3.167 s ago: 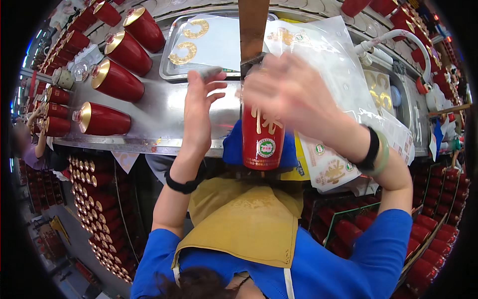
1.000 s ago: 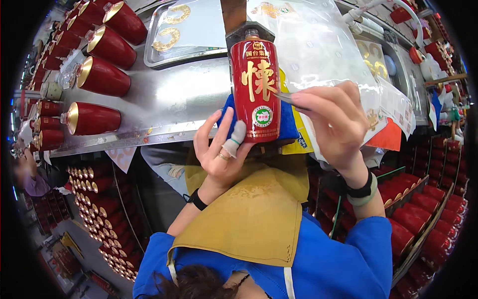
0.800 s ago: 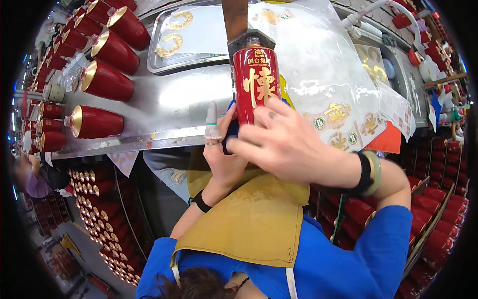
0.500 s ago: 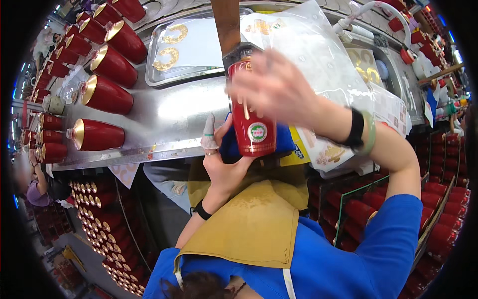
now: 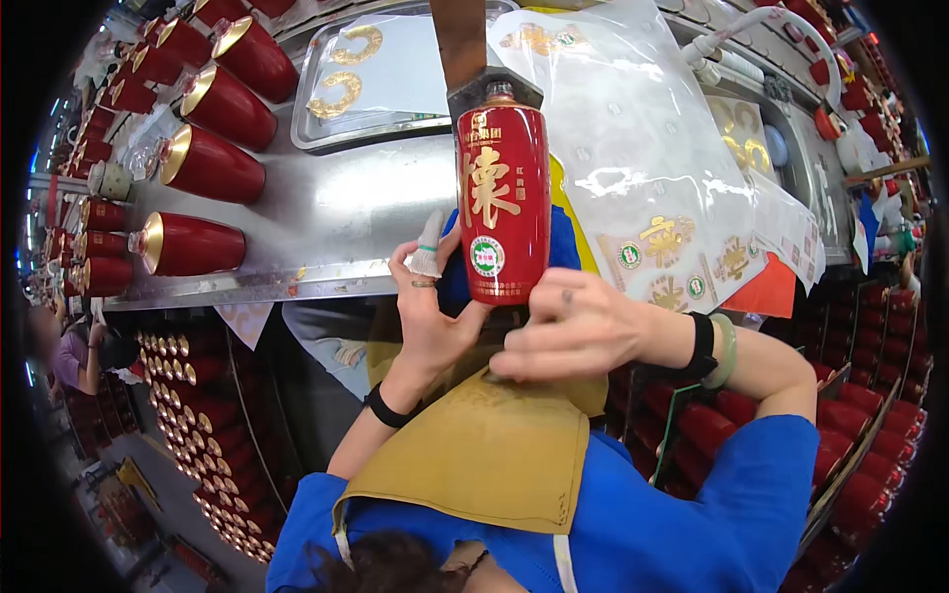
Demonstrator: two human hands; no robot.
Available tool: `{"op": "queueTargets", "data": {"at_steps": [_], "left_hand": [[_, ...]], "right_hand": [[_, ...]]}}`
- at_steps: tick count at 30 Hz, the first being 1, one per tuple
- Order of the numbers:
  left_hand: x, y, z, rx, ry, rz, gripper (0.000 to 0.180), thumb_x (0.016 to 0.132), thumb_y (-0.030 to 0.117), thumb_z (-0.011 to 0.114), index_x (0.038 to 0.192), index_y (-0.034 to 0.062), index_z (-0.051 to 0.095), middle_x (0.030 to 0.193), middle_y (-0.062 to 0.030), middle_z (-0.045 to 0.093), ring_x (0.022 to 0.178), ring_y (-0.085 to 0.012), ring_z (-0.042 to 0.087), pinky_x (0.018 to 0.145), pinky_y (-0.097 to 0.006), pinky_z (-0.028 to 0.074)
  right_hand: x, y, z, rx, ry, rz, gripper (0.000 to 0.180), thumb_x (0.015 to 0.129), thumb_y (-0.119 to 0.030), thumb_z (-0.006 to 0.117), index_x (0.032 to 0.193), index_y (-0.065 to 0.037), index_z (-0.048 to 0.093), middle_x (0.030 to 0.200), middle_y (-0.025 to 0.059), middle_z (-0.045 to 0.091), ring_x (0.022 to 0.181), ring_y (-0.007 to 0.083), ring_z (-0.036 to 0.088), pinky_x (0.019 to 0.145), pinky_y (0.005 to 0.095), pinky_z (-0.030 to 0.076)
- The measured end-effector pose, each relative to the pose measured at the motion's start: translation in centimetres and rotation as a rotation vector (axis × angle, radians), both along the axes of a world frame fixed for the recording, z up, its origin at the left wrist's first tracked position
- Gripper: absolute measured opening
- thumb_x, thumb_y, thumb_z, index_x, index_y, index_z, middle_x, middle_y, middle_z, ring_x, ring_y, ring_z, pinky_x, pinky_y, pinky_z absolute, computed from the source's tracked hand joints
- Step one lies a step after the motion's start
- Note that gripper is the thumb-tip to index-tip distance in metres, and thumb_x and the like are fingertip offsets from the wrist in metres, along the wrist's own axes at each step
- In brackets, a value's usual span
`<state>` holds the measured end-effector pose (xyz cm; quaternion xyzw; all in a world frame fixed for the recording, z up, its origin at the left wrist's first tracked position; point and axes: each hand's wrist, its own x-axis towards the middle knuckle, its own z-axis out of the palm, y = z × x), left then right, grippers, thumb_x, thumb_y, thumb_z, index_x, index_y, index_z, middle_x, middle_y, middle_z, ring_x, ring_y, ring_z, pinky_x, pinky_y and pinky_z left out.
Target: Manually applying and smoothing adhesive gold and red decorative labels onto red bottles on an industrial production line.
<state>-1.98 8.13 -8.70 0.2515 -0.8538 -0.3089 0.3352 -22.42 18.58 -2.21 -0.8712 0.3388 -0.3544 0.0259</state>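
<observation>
A red bottle (image 5: 519,237) with gold lettering and a round green-and-white sticker (image 5: 486,257) lies sloping away from me. Its neck meets a dark angular block (image 5: 539,91) at the end of a wooden bar, and its lower part rests on blue cloth (image 5: 568,232). My left hand (image 5: 430,311) steadies the bottle by its base: the thumb touches the bottom and a fingertip reaches the left side. One left finger wears a whitish cover. Right of the base, my right hand (image 5: 578,331) is curled, slightly blurred, over the tan apron (image 5: 465,450); whatever its fingers hold is hidden.
Several red bottles with gold shoulders (image 5: 213,173) line the metal table's left side. A metal tray (image 5: 306,119) behind them holds gold ring-shaped decals. Right of the bottle lie clear plastic sheeting (image 5: 633,128) and gold decal sheets (image 5: 662,242). A white hose (image 5: 781,15) arches over the sink.
My right hand has moved from over the bottle's upper face down to the right of its base, uncovering the gold lettering. The bottle has turned, bringing the round sticker farther left.
</observation>
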Motion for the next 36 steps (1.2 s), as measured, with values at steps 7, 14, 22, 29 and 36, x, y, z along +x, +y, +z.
{"op": "queueTargets", "data": {"at_steps": [7,14,22,29,36], "left_hand": [[-0.2,-0.1,-0.4,0.008,0.017,0.002,0.091,0.072,0.009,0.087,0.151,-0.0020,0.044,0.143,-0.0153,0.064,0.128,-0.0357,0.049,0.111,-0.043,0.036],[-0.4,0.8,1.3,-0.066,0.052,0.037,0.086,0.075,0.008,0.087,0.149,-0.0042,0.045,0.145,-0.0178,0.061,0.130,-0.0337,0.053,0.115,-0.042,0.034],[-0.8,1.2,-0.2,0.233,0.106,0.058,0.103,0.076,0.009,0.090,0.159,-0.0022,0.030,0.142,-0.0196,0.062,0.132,-0.0250,0.060,0.113,-0.039,0.043],[-0.8,0.8,0.5,0.079,0.166,0.055,0.090,0.073,0.011,0.090,0.150,-0.0043,0.045,0.144,-0.0198,0.062,0.130,-0.0308,0.057,0.114,-0.043,0.036],[-0.8,0.4,2.2,-0.165,0.075,0.049,0.084,0.067,0.007,0.091,0.143,-0.0061,0.056,0.138,-0.0197,0.066,0.120,-0.0299,0.064,0.112,-0.041,0.037]], "right_hand": [[-0.1,1.6,-1.0,-0.052,-0.049,-0.259,0.029,0.075,-0.017,0.071,0.104,-0.018,0.077,0.098,-0.0058,0.072,0.081,0.0135,0.060,0.069,0.0302,0.047],[-7.8,-9.6,3.1,-0.364,0.132,-0.693,0.019,0.080,-0.017,0.077,0.099,-0.014,0.073,0.094,-0.0023,0.072,0.082,0.0208,0.065,0.071,0.0380,0.046],[-1.5,-6.6,1.6,0.000,-0.021,-0.373,0.020,0.081,-0.021,0.076,0.099,-0.015,0.070,0.087,0.0023,0.065,0.083,0.0239,0.064,0.078,0.0391,0.054],[-4.3,-6.6,-0.4,-0.393,0.248,-0.482,0.018,0.078,-0.022,0.069,0.096,-0.022,0.072,0.101,-0.0088,0.069,0.081,0.0139,0.060,0.081,0.0319,0.049],[0.1,0.5,2.0,-0.016,0.013,-0.467,0.034,0.066,-0.014,0.074,0.100,-0.017,0.077,0.097,-0.0062,0.070,0.079,0.0156,0.055,0.072,0.0320,0.044]]}}
